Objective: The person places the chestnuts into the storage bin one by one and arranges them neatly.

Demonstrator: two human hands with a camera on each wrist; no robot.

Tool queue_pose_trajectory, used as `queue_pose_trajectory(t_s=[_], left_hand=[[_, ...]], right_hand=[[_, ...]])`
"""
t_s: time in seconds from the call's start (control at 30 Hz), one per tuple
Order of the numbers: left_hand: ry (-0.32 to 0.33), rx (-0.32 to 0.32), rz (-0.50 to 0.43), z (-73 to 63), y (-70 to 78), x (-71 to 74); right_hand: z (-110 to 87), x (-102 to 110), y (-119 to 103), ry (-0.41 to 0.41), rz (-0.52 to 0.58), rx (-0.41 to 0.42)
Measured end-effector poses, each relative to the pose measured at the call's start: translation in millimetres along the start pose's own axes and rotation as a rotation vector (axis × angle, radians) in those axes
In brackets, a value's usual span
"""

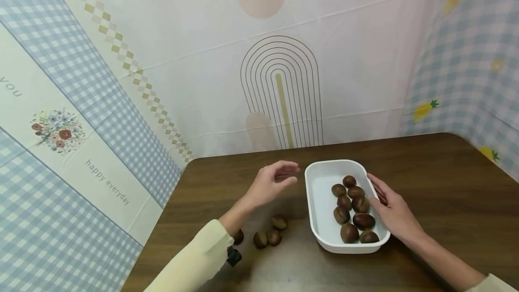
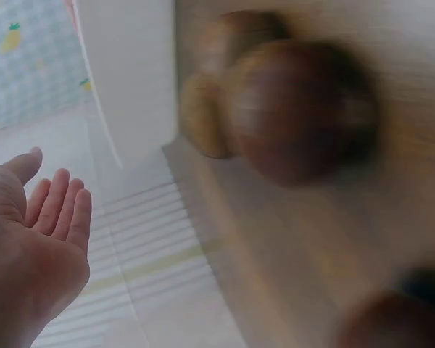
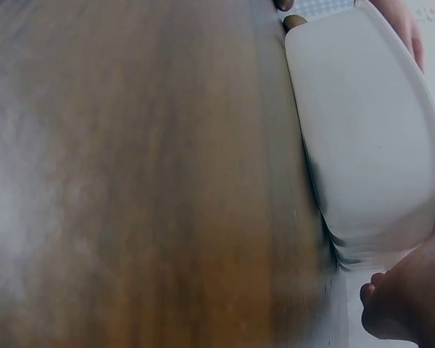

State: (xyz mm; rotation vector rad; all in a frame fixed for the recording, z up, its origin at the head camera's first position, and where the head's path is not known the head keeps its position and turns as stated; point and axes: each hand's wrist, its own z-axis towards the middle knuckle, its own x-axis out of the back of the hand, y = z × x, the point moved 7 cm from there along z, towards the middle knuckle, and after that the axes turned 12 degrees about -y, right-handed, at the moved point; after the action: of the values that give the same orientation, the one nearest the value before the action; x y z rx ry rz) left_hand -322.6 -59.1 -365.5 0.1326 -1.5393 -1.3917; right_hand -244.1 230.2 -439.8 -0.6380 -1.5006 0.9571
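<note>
A white rectangular container (image 1: 320, 206) stands on the table, with several brown chestnuts (image 1: 363, 221) gathered toward its right side. My right hand (image 1: 395, 215) holds its right rim, thumb over the edge and fingers against the outer wall. In the right wrist view the container's outer side (image 3: 362, 130) faces the camera. My left hand (image 1: 269, 186) hovers just left of the container, fingers extended and nothing in it. Its bare palm shows in the left wrist view, where nearby chestnuts (image 2: 290, 112) are blurred. Several loose chestnuts (image 1: 274, 237) lie on the table below the left hand.
The dark wooden table (image 1: 458, 193) has its far edge against a patterned cloth wall (image 1: 357, 80). At the left hangs a blue checked cloth (image 1: 101, 130). A small black object (image 1: 233, 256) shows beside the left sleeve, and another chestnut (image 1: 238, 237) is partly hidden by the forearm.
</note>
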Motion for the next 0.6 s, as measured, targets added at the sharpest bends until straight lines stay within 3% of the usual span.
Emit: queue_pose_trajectory(t_s=[0.27, 0.6], left_hand=[[-0.04, 0.055, -0.026, -42.8, -18.9, 3.4], [-0.121, 0.108, -0.056, -71.0, -35.8, -9.4]], right_hand=[[0.0, 1.4, 1.8, -0.002, -0.01, -0.002], [1.4, 1.2, 0.0, -0.003, -0.007, 0.009]])
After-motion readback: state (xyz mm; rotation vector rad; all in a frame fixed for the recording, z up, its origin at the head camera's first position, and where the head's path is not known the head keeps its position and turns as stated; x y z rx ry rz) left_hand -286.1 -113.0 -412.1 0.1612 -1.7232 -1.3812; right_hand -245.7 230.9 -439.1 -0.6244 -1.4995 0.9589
